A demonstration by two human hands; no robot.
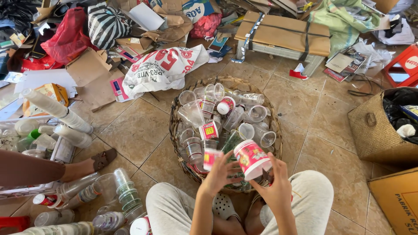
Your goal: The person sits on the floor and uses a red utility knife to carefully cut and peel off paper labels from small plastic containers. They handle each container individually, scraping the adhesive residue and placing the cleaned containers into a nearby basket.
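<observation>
**Sorting floor: cups, basket, two hands**

Far left: red bag, striped bag and flattened cardboard heaped on the tile floor.

Left: long stacks of clear cups lying on their sides; below them another person's leg and sandalled foot reach in from the left edge. Near left, a short stack of clear cups and a few bottles.

Centre far: white printed sack, crumpled, just behind the basket.

Centre: round woven basket on the floor, filled with loose clear and printed plastic cups.

Centre near: left hand, fingers spread, tips touching the cup's lower side. The cup, white with red print, lies tilted over the basket's near edge, between both hands. Right hand, fingers curled around the cup's rim end, gripping it. The person's grey-trousered knees flank the hands.

Centre-right far: strapped cardboard bundle, green cloth behind it.

Right: square woven bin holding dark bags; near right, a brown carton.
</observation>
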